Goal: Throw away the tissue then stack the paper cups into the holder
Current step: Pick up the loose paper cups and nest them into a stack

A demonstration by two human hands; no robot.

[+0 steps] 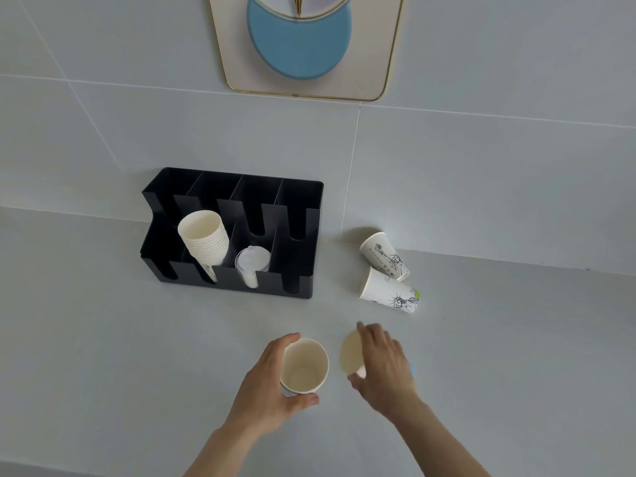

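Note:
My left hand (268,387) grips an upright paper cup (304,364), its mouth facing up at me, just above the counter. Right beside it my right hand (385,363) closes around a second paper cup (351,352), tilted with its mouth toward the left and blurred. Two more printed paper cups lie on their sides near the wall, one (383,256) behind the other (390,292). The black holder (303,242) stands against the wall with a stack of paper cups (204,239) in a left slot. No tissue is in sight.
A stack of clear plastic lids (251,265) sits in the holder's middle front slot. The pale grey counter (103,339) meets a tiled wall, where a gold-framed picture (303,46) with a blue disc hangs above.

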